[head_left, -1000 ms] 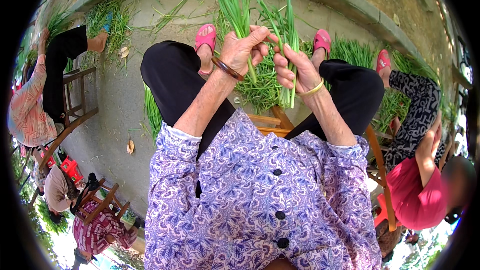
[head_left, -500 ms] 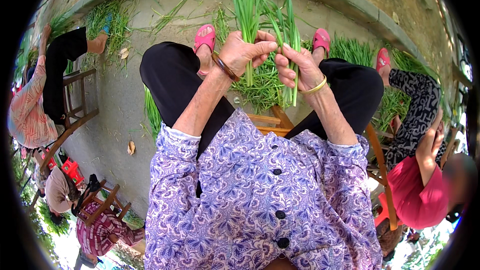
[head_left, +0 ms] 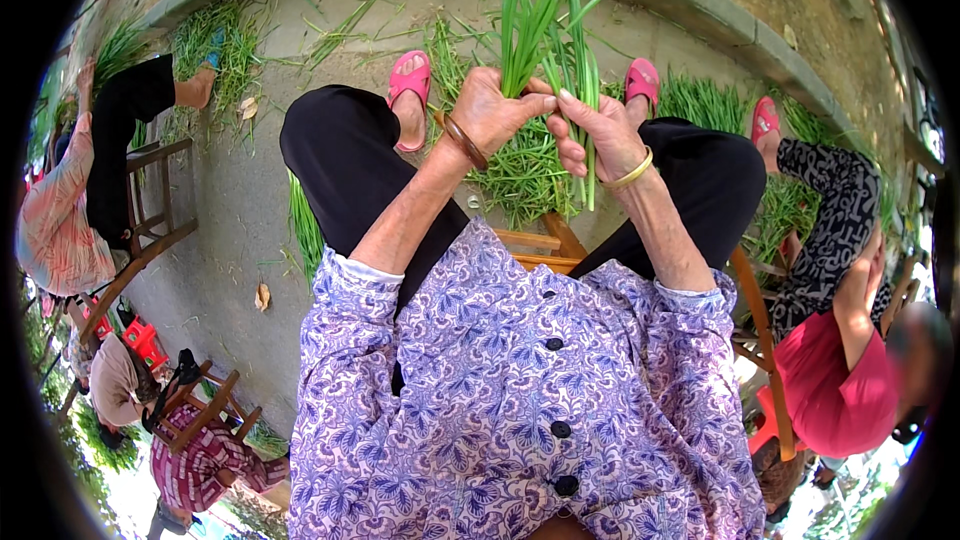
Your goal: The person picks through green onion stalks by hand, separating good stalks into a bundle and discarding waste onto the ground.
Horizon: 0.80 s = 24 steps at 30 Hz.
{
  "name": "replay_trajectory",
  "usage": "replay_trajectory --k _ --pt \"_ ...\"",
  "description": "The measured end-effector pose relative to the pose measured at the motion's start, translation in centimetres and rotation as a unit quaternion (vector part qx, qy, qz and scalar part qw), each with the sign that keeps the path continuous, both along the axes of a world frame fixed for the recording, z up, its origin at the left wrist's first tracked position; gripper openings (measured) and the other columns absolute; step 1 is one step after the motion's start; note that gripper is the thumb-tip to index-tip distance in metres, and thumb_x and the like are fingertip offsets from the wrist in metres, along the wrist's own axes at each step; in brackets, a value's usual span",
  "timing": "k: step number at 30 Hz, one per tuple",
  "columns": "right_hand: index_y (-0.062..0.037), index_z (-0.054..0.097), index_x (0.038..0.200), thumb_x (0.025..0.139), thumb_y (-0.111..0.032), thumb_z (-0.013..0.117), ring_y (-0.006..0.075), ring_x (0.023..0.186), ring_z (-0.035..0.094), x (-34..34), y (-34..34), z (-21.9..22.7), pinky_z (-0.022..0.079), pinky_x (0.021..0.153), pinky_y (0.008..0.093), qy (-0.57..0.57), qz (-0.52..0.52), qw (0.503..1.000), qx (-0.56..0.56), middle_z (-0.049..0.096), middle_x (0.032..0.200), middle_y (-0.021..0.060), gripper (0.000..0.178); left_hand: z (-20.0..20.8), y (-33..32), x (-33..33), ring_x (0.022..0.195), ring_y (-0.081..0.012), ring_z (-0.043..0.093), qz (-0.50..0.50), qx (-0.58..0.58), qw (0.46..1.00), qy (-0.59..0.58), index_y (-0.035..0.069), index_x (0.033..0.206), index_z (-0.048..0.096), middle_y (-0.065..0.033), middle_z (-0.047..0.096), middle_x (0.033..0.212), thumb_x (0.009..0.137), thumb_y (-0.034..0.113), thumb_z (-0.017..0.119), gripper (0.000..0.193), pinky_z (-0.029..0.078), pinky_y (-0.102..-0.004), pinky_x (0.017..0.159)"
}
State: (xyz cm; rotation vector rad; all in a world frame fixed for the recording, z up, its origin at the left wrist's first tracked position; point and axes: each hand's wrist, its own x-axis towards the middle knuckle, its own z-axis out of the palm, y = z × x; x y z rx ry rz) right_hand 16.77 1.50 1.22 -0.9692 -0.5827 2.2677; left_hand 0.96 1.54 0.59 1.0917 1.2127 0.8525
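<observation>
Gripping green stalks (head_left: 540, 15), left hand (head_left: 492, 110), right hand (head_left: 598, 130); stalk bases hidden.

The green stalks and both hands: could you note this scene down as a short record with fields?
Left hand: left hand gripping a bunch of green stalks, upright
Right hand: right hand pinching stalks beside it
Wrists: brown bangle left, gold bangle right
Ground: pile of cut greens between pink sandals
Nearby: seated person in red top
</observation>
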Motion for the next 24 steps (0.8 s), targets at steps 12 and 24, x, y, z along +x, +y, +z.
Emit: replay_trajectory --k 12,24 --pt "-0.0024 0.048 0.079 0.082 -0.016 0.05 0.0055 0.038 0.039 -0.6 0.1 -0.2 0.03 0.029 0.0183 -0.122 0.002 0.992 0.012 0.049 0.058 0.0014 0.015 -1.7 -0.4 0.9 0.052 -0.022 0.055 0.07 0.171 0.97 0.159 -0.001 0.069 0.058 -0.0142 0.055 0.058 0.064 0.008 0.058 0.01 0.042 -0.0308 0.051" --pt "-0.0044 0.048 0.086 0.087 -0.023 0.042 0.0045 0.04 0.035 1.2 0.7 -1.6 0.03 0.031 0.0184 0.17 -0.052 0.982 -0.057 0.041 0.06 -0.0023 0.02 -0.6 1.3 -3.1 0.04 -0.0048 0.037 0.217 -0.177 0.943 -0.179 0.001 0.077 0.054 0.0 0.046 0.055 0.077 0.019 0.058 0.019 0.026 -0.0175 0.031"
